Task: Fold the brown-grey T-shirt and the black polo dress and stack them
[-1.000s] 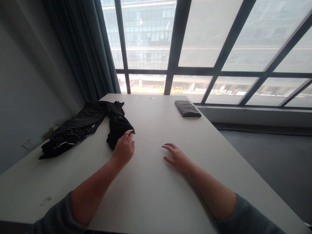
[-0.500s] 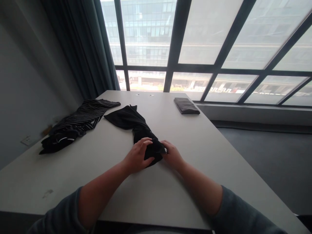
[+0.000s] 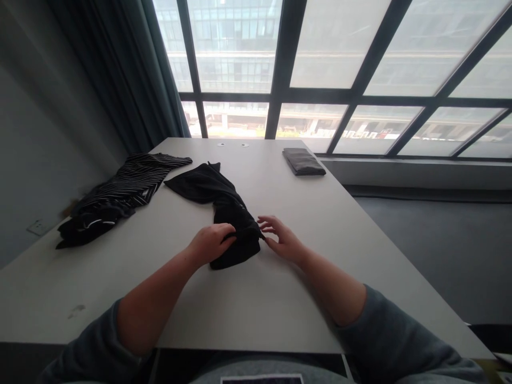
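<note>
A black garment (image 3: pixel 236 221) lies bunched on the white table in front of me, its far end spreading toward the left. My left hand (image 3: pixel 211 242) pinches the near left part of it between thumb and fingers, with the near edge folded over. On the opposite side, my right hand (image 3: pixel 283 239) has its thumb and fingertips at a small pointed corner of the same cloth. Its upper fingers are slightly spread. What kind of garment it is cannot be made out.
A striped black-and-white garment (image 3: pixel 132 184) lies crumpled on the table's left side, with dark cloth at its near end. A folded grey cloth (image 3: pixel 304 161) rests near the far right edge. Large windows stand behind the white table (image 3: pixel 256 309), beside a dark curtain (image 3: pixel 120 69).
My left hand has closed on the garment and moved slightly left, and the near end is now spread wider and flatter. My right hand's fingers have loosened a little. The view has tilted down.
</note>
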Available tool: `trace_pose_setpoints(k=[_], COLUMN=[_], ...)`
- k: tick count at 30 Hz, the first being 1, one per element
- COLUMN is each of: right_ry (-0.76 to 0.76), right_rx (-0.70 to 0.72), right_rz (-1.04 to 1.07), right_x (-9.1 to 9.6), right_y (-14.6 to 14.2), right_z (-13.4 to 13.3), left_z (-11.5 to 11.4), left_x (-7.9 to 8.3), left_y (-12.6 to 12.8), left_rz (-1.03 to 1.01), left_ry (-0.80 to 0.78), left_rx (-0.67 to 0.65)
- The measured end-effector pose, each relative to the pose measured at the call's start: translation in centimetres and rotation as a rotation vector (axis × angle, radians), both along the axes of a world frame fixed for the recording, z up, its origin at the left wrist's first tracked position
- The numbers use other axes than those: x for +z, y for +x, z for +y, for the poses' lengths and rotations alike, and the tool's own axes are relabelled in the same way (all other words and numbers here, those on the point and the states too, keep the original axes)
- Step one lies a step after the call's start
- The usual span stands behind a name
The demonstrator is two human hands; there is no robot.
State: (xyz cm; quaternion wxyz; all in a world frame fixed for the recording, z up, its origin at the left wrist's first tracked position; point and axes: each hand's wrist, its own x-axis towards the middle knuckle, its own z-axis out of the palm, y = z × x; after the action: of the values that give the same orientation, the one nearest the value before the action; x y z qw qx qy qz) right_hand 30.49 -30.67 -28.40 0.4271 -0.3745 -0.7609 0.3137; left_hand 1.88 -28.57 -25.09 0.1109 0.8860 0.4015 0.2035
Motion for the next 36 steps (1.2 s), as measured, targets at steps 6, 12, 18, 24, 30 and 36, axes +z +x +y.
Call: trace_pose_setpoints(k=[6,12,18,24,30,36], right_ry=[0.228,0.348,0.151,-0.186,-0.26,-0.192], right_rx=[-0.039,-0.048,-0.204,-0.379,-0.401,-0.376], right_rz=[-0.157,-0.089,-0.016,0.043,0.145,0.146], right_x=[1.7,2.1,3.2,2.8,2.5,1.5], right_y=[-1.3,-1.3,-1.6,-4.2,-5.9,-4.5], right_z=[-1.2,-1.4,-1.1,-0.9,-1.8,-1.0], left_z=[-1.9,-3.0,-3.1,-3.2,-3.1,-2.5], left_x=[1.1,1.6,2.5,3.5,3.5,2.4], left_y=[1.4,2.0,2.5,2.1,1.6,1.5], left_rz=[-0.171,-0.26,-0.591,-0.406,-0.086,-0.096], left_ry=[0.241,0.165,0.022,0.027,0.34,0.281], left_rx=[-0.233,-0.247,-0.085,0.299,0.164,-0.013])
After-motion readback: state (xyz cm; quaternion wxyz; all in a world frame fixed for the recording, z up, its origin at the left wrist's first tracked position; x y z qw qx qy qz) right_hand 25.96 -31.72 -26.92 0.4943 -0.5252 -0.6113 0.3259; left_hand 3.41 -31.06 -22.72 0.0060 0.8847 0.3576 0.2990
